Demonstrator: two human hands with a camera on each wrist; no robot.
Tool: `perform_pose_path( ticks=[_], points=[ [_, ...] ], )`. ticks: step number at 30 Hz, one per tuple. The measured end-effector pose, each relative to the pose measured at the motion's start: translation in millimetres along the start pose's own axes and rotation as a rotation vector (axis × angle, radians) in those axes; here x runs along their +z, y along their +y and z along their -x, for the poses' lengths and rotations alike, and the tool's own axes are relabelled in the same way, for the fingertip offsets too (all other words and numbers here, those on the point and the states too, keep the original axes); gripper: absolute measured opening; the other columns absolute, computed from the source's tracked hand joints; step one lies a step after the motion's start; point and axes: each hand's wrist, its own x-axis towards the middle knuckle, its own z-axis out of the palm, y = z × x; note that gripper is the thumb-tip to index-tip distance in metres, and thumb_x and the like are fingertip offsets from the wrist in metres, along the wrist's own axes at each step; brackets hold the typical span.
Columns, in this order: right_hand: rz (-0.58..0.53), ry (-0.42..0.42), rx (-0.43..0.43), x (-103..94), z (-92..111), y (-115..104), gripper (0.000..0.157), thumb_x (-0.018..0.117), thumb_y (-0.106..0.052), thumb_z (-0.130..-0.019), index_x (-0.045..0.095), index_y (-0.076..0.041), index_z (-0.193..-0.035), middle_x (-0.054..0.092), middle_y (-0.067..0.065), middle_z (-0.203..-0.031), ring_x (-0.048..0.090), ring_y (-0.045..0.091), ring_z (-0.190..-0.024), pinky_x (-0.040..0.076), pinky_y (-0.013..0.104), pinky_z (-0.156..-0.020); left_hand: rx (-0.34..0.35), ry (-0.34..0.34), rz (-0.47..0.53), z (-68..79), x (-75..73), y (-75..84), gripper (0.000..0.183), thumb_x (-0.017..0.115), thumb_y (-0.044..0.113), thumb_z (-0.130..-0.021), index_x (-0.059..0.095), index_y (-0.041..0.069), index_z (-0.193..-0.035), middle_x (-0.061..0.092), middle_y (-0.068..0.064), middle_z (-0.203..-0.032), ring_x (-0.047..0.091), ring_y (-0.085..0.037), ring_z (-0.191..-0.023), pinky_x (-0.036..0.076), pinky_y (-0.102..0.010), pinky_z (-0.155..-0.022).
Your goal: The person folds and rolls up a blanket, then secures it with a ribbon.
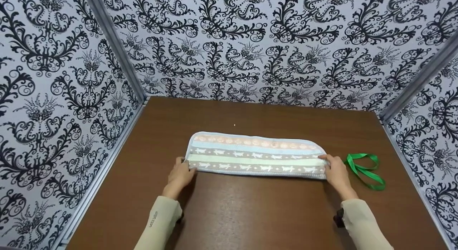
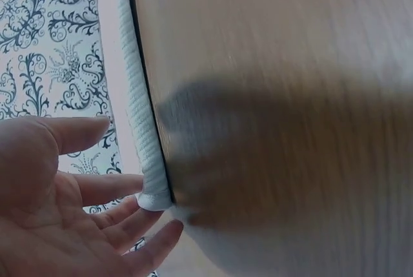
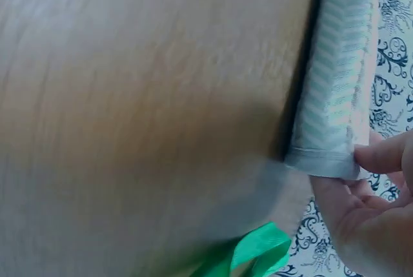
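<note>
A folded striped cloth (image 1: pixel 256 155) lies lengthwise across the middle of the table, with pale peach, blue, green and grey bands and light animal shapes. At its left end is my left hand (image 1: pixel 181 174). In the left wrist view, that hand's relaxed fingers (image 2: pixel 110 190) touch the cloth's corner, and the thumb stands apart from it. My right hand (image 1: pixel 336 171) pinches the right end. Its thumb (image 3: pixel 377 155) lies against the bound edge in the right wrist view, with the other fingers partly hidden behind the cloth (image 3: pixel 332 90).
A looped green ribbon (image 1: pixel 365 169) lies on the brown table (image 1: pixel 250 214), just right of my right hand. Walls with black scroll patterns (image 1: pixel 236 46) enclose the table at the back and both sides, with grey metal posts (image 1: pixel 118 46) at the corners.
</note>
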Motion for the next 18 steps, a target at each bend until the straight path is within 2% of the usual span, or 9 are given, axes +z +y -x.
perform_pose_path(
  ticks=[3, 5, 7, 9, 12, 14, 16, 18],
  points=[
    [0.052, -0.032, -0.001, 3.6, -0.2, 2.8, 0.036, 0.047, 0.007, -0.094, 0.063, 0.004, -0.126, 0.055, 0.035, -0.111, 0.05, 0.031, -0.076, 0.038, 0.035, -0.06, 0.006, 0.004, 0.0, 1.2, -0.5, 0.8, 0.041, 0.059, 0.026, -0.099, 0.062, -0.002, -0.128, 0.038, -0.023, -0.149, 0.059, -0.04, -0.118, 0.053, -0.054, -0.087],
    [0.086, -0.072, 0.003, 5.1, 0.3, 3.7, 0.036, 0.047, 0.007, -0.094, 0.062, 0.005, -0.126, 0.054, 0.035, -0.109, 0.049, 0.031, -0.075, 0.039, 0.037, -0.061, 0.009, 0.009, -0.04, 2.0, 0.4, 2.9, 0.041, 0.06, 0.027, -0.098, 0.063, -0.002, -0.127, 0.04, -0.023, -0.146, 0.055, -0.04, -0.122, 0.052, -0.055, -0.089],
    [0.128, -0.112, 0.01, 5.0, 1.1, 2.2, 0.037, 0.047, 0.006, -0.094, 0.061, 0.006, -0.128, 0.052, 0.036, -0.111, 0.049, 0.032, -0.076, 0.041, 0.039, -0.063, 0.01, 0.02, -0.108, 3.0, 2.3, 7.3, 0.045, 0.063, 0.029, -0.096, 0.061, -0.005, -0.127, 0.039, -0.024, -0.144, 0.047, -0.041, -0.129, 0.048, -0.057, -0.095],
    [0.176, -0.114, -0.003, 5.0, 1.4, 0.0, 0.036, 0.049, 0.005, -0.093, 0.062, 0.006, -0.126, 0.049, 0.038, -0.118, 0.051, 0.041, -0.086, 0.044, 0.045, -0.067, 0.009, 0.035, -0.18, 4.8, 5.8, 14.1, 0.052, 0.067, 0.03, -0.093, 0.059, -0.008, -0.128, 0.038, -0.024, -0.145, 0.038, -0.042, -0.134, 0.041, -0.059, -0.105],
    [0.245, -0.089, -0.08, 5.9, 2.0, -2.1, 0.035, 0.059, 0.004, -0.09, 0.064, 0.005, -0.124, 0.043, 0.037, -0.134, 0.048, 0.054, -0.111, 0.048, 0.058, -0.08, 0.023, 0.036, -0.289, 10.8, 15.3, 29.8, 0.06, 0.072, 0.031, -0.088, 0.057, -0.009, -0.129, 0.039, -0.025, -0.145, 0.033, -0.042, -0.138, 0.029, -0.06, -0.115],
    [0.261, -0.088, -0.169, 7.3, 1.6, -2.3, 0.036, 0.064, 0.003, -0.088, 0.064, 0.005, -0.124, 0.041, 0.035, -0.143, 0.042, 0.056, -0.126, 0.046, 0.064, -0.093, 0.053, 0.029, -0.331, 16.4, 22.7, 44.0, 0.06, 0.074, 0.032, -0.085, 0.058, -0.006, -0.13, 0.045, -0.024, -0.142, 0.038, -0.042, -0.136, 0.027, -0.06, -0.117],
    [0.254, -0.135, -0.255, 9.1, 1.3, -2.1, 0.041, 0.066, 0.0, -0.089, 0.06, 0.005, -0.129, 0.041, 0.033, -0.147, 0.041, 0.054, -0.133, 0.041, 0.067, -0.101, 0.107, 0.0, -0.362, 22.9, 31.2, 58.6, 0.06, 0.075, 0.034, -0.084, 0.058, 0.001, -0.131, 0.05, -0.023, -0.138, 0.044, -0.041, -0.132, 0.03, -0.06, -0.114],
    [0.241, -0.204, -0.304, 10.3, 1.2, -1.9, 0.046, 0.065, -0.006, -0.093, 0.054, 0.005, -0.137, 0.041, 0.033, -0.15, 0.039, 0.053, -0.137, 0.035, 0.069, -0.106, 0.18, -0.046, -0.398, 29.4, 39.4, 73.6, 0.065, 0.074, 0.04, -0.085, 0.054, 0.007, -0.138, 0.051, -0.021, -0.141, 0.044, -0.04, -0.134, 0.031, -0.06, -0.114]
  ],
)
